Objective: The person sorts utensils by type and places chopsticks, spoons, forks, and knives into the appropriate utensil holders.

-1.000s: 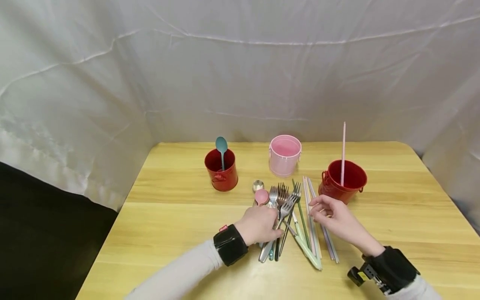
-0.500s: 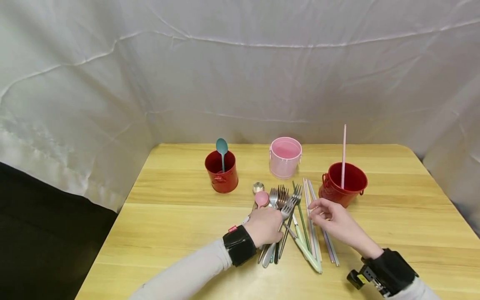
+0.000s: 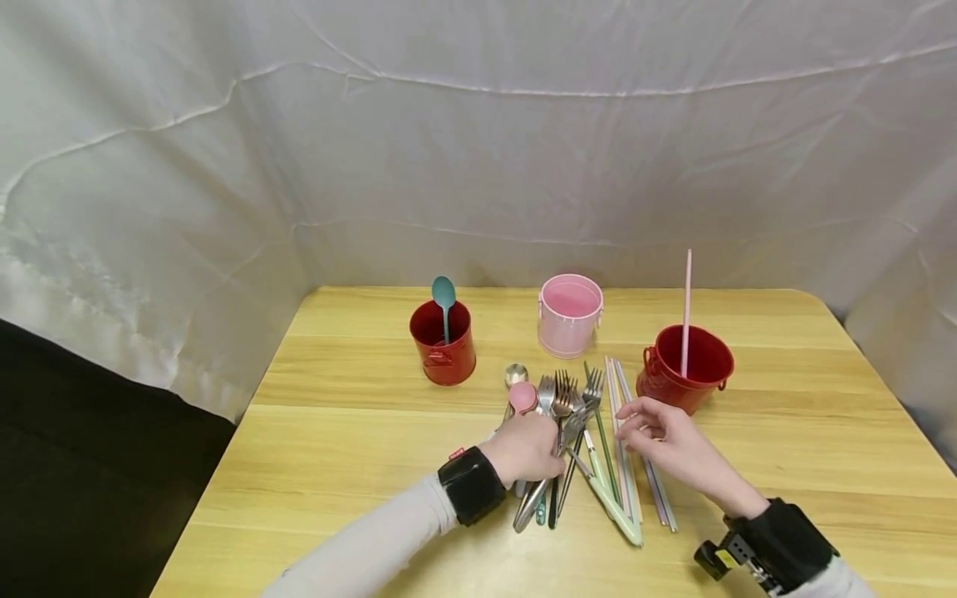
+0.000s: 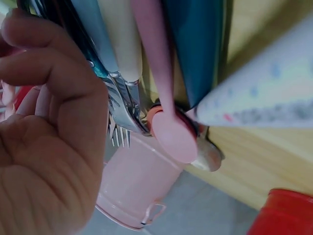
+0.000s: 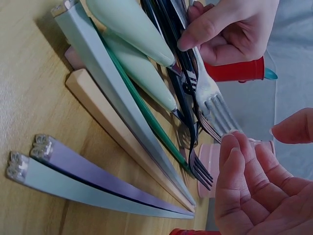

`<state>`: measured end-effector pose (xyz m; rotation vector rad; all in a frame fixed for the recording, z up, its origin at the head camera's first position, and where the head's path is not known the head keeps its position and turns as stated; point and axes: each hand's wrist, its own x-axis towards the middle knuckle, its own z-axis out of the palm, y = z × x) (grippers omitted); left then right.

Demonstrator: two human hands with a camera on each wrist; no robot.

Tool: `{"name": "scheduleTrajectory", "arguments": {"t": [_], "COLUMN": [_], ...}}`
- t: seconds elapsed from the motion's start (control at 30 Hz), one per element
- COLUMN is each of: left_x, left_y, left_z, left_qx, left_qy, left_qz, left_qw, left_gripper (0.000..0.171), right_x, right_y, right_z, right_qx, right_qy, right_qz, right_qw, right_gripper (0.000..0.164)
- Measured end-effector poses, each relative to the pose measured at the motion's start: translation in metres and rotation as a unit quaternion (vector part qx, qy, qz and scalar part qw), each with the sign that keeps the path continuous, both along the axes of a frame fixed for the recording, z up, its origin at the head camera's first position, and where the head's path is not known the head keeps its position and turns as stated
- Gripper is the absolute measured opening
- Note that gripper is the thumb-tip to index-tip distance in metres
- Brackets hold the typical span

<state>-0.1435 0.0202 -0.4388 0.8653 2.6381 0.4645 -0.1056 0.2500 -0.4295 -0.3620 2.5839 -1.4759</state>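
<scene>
Metal fork [image 5: 211, 95] sits over the cutlery pile [image 3: 547, 394], handle pinched by the left hand [image 3: 523, 448], leaving the tines free; right hand [image 3: 673, 440] is loosely curled above the chopsticks [image 5: 117, 122], holding nothing. From here, red cups [image 3: 449, 371] seem to prop the teal spoon [image 3: 444, 291] and pink chopstick [image 3: 686, 311] upright.

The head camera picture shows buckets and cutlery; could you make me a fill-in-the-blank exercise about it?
1. A teal ____ sticks up from the bucket on the left.
2. A pink ____ sticks up from the bucket on the right.
3. Both of these buckets are ____.
4. The left hand holds a metal ____.

Missing words: spoon; chopstick; red; fork.
</scene>
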Motion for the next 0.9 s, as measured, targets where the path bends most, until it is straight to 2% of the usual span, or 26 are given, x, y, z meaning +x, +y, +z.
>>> {"name": "scheduleTrajectory", "arguments": {"t": [0.27,0.47,0.67,0.9], "left_x": [-0.005,-0.014,-0.023,-0.033], "left_y": [-0.015,-0.027,-0.033,-0.033], "left_z": [0.004,0.008,0.013,0.024], "left_qx": [0.075,0.128,0.18,0.194], "left_qy": [-0.061,-0.104,-0.093,-0.068], "left_qz": [-0.012,-0.009,-0.01,0.019], "left_qw": [0.9952,0.9863,0.9792,0.9784], "left_gripper": [0.036,0.03,0.029,0.023], "right_x": [0.001,0.003,0.003,0.0], "right_y": [0.002,0.004,0.004,0.002], "right_z": [0.002,0.001,0.0,0.0], "right_qx": [-0.026,-0.047,-0.069,-0.071], "right_qy": [-0.033,-0.063,-0.087,-0.08], "right_qz": [0.005,0.008,0.013,0.012], "right_qw": [0.999,0.997,0.994,0.994], "right_gripper": [0.026,0.028,0.03,0.029]}}
